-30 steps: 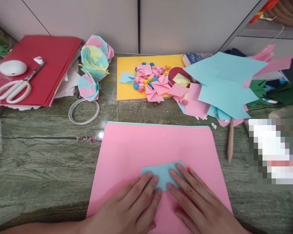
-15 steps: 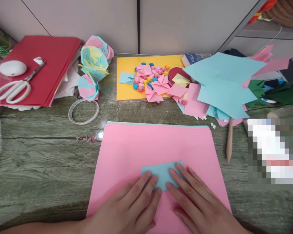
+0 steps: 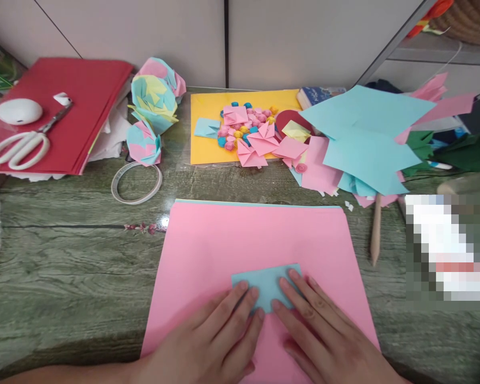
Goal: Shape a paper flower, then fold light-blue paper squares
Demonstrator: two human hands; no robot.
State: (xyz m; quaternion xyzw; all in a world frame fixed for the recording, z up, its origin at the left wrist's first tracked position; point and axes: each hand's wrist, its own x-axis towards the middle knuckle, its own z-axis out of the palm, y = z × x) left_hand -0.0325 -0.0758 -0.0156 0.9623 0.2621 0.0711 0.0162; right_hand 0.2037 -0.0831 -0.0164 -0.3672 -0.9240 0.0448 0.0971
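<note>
A small light-blue piece of paper (image 3: 266, 281), which looks folded, lies flat on a stack of pink paper sheets (image 3: 256, 229). My left hand (image 3: 220, 330) reaches in from the lower left, fingers stretched out, their tips resting on the blue paper's left part and lower edge. From the lower right, my right hand (image 3: 324, 325) lays its outstretched fingertips on the right part of the same paper. Both hands are open and flat, pressing rather than gripping. Fingers cover the paper's lower corners, and the right thumb is partly hidden under its hand.
White-handled scissors (image 3: 20, 149) and a white rounded case (image 3: 20, 112) lie on red sheets (image 3: 92, 90). Nearby are a tape roll (image 3: 136, 184) and folded paper flowers (image 3: 154, 101). Behind the stack are a yellow sheet (image 3: 206, 152) bearing paper pieces, blue paper shapes (image 3: 372, 144) and a wooden stick (image 3: 376, 234).
</note>
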